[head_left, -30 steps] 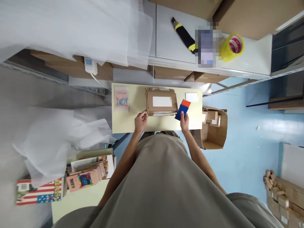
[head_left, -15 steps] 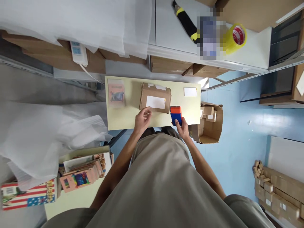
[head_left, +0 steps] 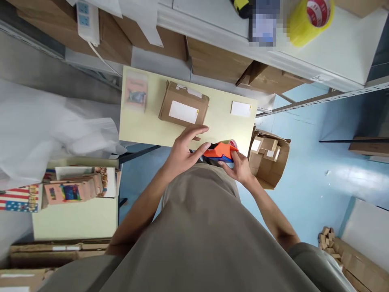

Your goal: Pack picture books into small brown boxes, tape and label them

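Note:
My right hand (head_left: 238, 167) is closed around an orange and blue tape dispenser (head_left: 221, 150) at the near edge of the table. The end of a tape roll (head_left: 232, 143) shows just behind it. Fingers apart, my left hand (head_left: 190, 146) reaches toward the dispenser's left end; its thumb tip is close to it, and whether they touch I cannot tell. Beyond my left hand lies a closed cardboard box (head_left: 184, 104) with a white label (head_left: 183, 112) on its top. A separate white label (head_left: 241, 108) is at the table's right side.
The pale yellow table (head_left: 152, 129) bears a plastic-wrapped pink pack (head_left: 135, 92) at left. An open carton (head_left: 269, 174) with small boxes stands on the floor at right. Above, a shelf (head_left: 340, 61) holds a yellow tape roll (head_left: 310, 20). Books (head_left: 73, 190) are at lower left.
The dispenser has turned from upright to lying sideways and come closer to me. My left hand has moved right from the box's front toward it, fingers spreading. The camera view has shifted.

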The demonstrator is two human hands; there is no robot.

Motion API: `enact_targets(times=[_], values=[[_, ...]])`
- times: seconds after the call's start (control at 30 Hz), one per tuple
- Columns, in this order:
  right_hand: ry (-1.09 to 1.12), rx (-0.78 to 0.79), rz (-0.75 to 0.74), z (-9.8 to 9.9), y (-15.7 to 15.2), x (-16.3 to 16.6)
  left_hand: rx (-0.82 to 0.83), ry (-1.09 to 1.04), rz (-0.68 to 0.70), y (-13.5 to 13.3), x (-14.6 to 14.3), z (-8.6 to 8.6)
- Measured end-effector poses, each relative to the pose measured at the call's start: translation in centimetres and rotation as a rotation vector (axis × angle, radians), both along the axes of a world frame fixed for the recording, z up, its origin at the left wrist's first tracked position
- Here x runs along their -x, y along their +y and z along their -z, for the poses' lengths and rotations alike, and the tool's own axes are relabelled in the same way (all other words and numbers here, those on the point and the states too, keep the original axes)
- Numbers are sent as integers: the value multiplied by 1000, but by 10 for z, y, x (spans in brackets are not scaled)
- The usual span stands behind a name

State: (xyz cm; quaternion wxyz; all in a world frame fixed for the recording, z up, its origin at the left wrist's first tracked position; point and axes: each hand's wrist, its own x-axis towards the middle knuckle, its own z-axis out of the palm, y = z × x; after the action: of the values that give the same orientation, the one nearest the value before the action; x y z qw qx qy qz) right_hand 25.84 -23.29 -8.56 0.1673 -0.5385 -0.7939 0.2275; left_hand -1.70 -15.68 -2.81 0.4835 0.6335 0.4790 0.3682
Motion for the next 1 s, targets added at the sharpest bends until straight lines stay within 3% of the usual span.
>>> enact_targets(times=[0.2, 0.4, 0.5, 0.6, 0.73, 0.87, 1.0], values=[[25, -49, -153, 4, -1, -49, 28, 96, 2, -19, -39, 7], [-67, 12, -232, 7, 8, -64, 58, 105, -69, -40, -49, 29], [-211, 189, -268, 3, 15, -58, 121, 104, -147, -55, -51, 59], [-392, 385, -299, -5, 20, -58, 276, 66, -239, -78, -50, 101], [-608, 587, -318, -13, 25, -82, 456, 66, -583, -107, -38, 157], [-720, 572, -314, -3, 38, -98, 486, 68, -644, -105, -25, 198], [-807, 456, -268, 25, 63, -81, 387, 50, -720, -67, -30, 235]])
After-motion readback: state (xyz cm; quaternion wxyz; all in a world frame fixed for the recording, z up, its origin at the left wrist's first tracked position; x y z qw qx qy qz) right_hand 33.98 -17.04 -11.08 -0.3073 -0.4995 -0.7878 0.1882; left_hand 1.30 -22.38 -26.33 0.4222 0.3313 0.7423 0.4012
